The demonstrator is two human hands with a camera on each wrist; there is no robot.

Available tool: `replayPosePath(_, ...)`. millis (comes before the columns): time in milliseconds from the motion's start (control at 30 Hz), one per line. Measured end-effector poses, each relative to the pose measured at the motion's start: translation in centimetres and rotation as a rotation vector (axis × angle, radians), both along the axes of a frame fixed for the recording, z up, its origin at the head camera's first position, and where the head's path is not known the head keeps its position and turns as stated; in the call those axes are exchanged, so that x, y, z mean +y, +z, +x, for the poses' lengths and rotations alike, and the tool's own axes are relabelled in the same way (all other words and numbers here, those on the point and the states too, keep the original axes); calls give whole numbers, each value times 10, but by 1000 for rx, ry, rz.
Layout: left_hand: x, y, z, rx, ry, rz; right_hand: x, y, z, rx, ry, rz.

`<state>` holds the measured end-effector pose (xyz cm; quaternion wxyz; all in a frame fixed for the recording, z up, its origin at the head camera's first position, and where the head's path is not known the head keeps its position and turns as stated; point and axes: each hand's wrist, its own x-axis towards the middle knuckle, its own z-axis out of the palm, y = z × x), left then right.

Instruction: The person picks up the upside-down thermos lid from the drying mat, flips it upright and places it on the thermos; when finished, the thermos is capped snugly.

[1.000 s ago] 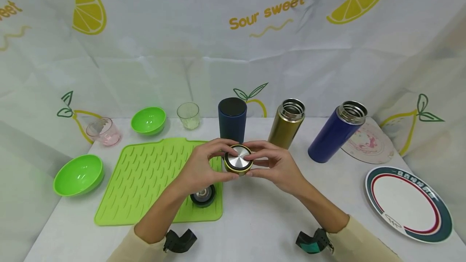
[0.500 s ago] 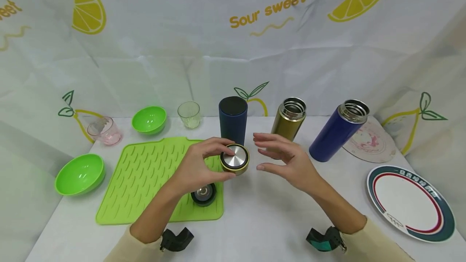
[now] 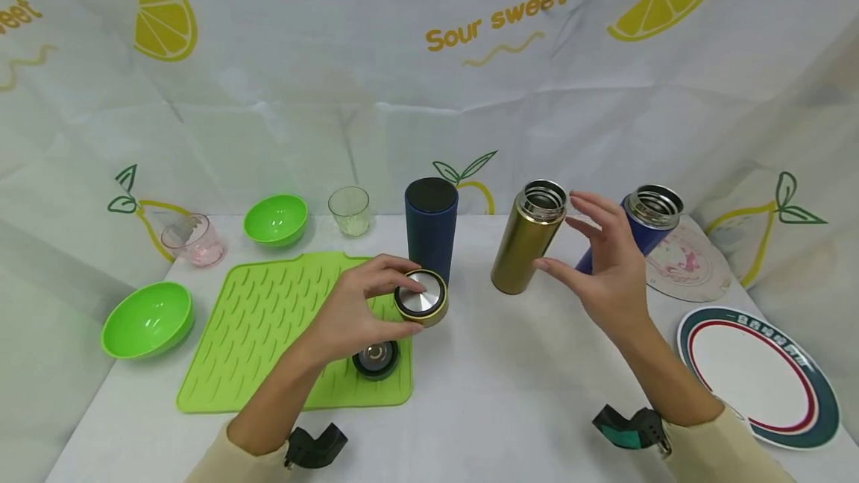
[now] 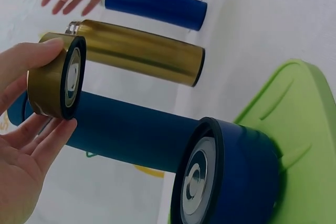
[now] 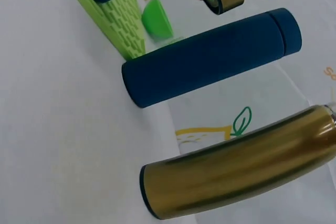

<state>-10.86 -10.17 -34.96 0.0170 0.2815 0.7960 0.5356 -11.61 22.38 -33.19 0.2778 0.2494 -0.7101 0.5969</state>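
My left hand is pinching the gold lid between thumb and fingers, holding it in the air in front of the dark bottle, with its silver top facing up. My right hand is hovering well apart from the left, thumb and fingers spread and gripping nothing, just beside the gold bottle; I can't tell whether a fingertip is touching it.

The gold bottle is standing uncapped, showing its steel mouth. The blue bottle is standing behind my right hand, also uncapped and partly hidden. The dark bottle is standing upright with its black top on.

By my left forearm, the blue lid is lying on the green mat, its ringed face up. Beyond the mat, the small bowl is sitting between the pink glass and the clear glass; the big bowl is resting to its left. On my right, the plate is lying near the pink board.
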Motion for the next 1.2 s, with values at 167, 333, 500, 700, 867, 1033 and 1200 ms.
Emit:
replayPosePath(167,-2,-1,0,18,-8,-9,3,-18,-15,-133,-47,-49)
replayPosePath(333,-3,-2,1,17,-3,-28,4,-38,-28,-329,-46,-58)
replayPosePath(500,-3,-3,1,-17,0,-9,4,-53,-34,-458,-84,13)
replayPosePath(700,-3,-5,1,-23,4,-3,-1,-68,-37,-508,-107,24)
replayPosePath(867,-2,-6,1,-26,6,-3,-5,-74,-37,-529,-128,-15)
replayPosePath(1033,-2,-7,1,-35,10,-8,-6,-79,-35,-538,-151,6)
replayPosePath(1200,-1,-7,0,-40,8,-12,-5,-78,-34,-533,-160,2)
